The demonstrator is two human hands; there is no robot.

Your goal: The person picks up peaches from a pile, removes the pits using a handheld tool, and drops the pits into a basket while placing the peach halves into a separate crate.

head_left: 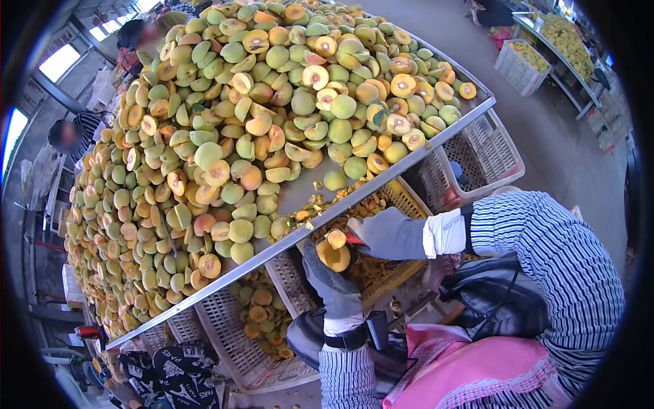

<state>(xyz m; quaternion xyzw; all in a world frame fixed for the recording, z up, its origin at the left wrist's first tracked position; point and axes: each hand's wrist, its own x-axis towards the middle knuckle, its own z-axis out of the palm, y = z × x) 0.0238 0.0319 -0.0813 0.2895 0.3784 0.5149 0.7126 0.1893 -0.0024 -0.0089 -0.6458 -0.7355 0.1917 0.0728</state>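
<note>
My left hand (325,274), in a grey glove, is closed around a hollowed peach half (334,259) just off the table's metal edge. Its cut side faces up. In my gloved right hand (390,234) is a small tool with a red handle (353,238); its working end is hidden. A round yellowish piece, perhaps the pit with flesh on it, (336,238) shows at the tool's end, at the rim of the peach half. Below both hands is a yellow crate (407,196) holding peach scraps.
Halved peaches (238,170) are heaped on the metal-edged table (436,141). A crate (225,334) of peach halves stands at lower left, a pale crate (501,150) at right. Other people (85,129) are along the far left side; another person's patterned clothing (180,378) shows at lower left.
</note>
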